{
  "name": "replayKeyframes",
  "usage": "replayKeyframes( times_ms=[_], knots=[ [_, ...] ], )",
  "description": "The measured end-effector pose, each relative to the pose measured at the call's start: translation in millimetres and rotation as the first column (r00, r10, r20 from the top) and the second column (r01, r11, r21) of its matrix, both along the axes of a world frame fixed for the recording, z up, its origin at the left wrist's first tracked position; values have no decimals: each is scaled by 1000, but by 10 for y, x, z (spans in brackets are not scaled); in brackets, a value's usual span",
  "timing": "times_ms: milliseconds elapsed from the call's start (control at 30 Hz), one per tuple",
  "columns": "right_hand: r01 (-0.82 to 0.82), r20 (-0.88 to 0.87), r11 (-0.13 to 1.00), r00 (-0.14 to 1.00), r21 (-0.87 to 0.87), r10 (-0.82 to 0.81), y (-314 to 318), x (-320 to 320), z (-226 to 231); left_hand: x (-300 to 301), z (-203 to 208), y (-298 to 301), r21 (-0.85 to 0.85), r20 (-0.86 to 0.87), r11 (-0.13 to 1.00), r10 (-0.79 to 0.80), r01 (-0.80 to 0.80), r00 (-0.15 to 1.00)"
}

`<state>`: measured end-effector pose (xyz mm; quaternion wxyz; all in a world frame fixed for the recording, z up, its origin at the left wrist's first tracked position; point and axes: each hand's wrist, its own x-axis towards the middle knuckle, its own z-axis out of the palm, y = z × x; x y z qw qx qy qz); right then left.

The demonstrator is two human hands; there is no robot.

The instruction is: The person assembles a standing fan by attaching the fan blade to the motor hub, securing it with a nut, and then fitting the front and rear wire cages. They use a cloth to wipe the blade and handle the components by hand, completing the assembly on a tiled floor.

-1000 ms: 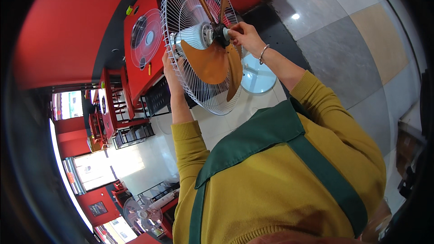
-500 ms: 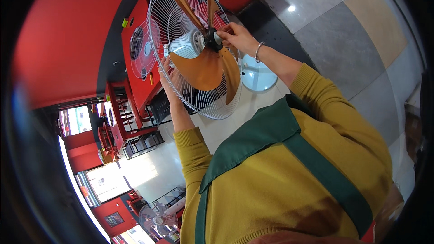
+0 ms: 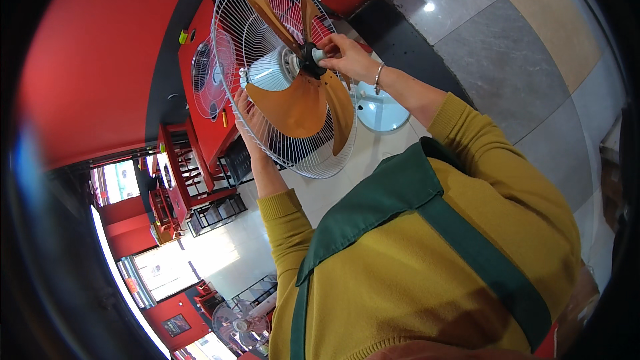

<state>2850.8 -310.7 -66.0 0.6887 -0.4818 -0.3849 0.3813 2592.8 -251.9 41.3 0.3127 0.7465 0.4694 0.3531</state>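
A pedestal fan with its front uncovered stands before me, its orange-brown fan blades [image 3: 293, 108] sitting inside the white wire rear guard [image 3: 313, 172]. The pale blue motor housing [image 3: 268, 70] shows behind them. At the black hub, my right hand [image 3: 348, 58] pinches a pale round knob [image 3: 318, 55] between thumb and fingers. My left hand [image 3: 252, 120] grips the guard's left side from behind, partly hidden by the wires. Below the fan, the round light blue base [image 3: 383, 110] rests on the floor.
On the red table [image 3: 204, 117] to the left lies a round wire grille [image 3: 217, 70], with a small yellow-handled tool [image 3: 225, 118] near it. A second fan [image 3: 240, 325] stands at lower left. Red tables and stools [image 3: 180, 177] line the room beyond.
My right hand stays at the hub, its fingers slightly shifted around the knob, which now shows more. The left hand keeps its place, and the blades look unmoved.
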Motion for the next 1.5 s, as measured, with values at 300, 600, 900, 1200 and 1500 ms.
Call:
replayKeyframes(
  times_ms=[300,600,900,1200,1500],
  knots=[
    [-118,-52,984,992,-137,112,35,7,48,-28,-65,47,0,13,1000,-2,2,1000],
    [-62,13,992,998,-110,64,18,42,-43,-17,-38,42,-149,116,988,60,-43,991],
    [-30,-35,999,999,-24,29,46,19,-67,26,-12,-1,-123,157,992,23,-4,987],
    [-125,-105,986,988,-108,114,45,36,-20,29,-3,-34,-133,142,990,57,-38,988],
    [-128,11,986,991,-109,130,42,6,35,-77,-207,294,-34,-40,998,60,-62,997]
  ],
)
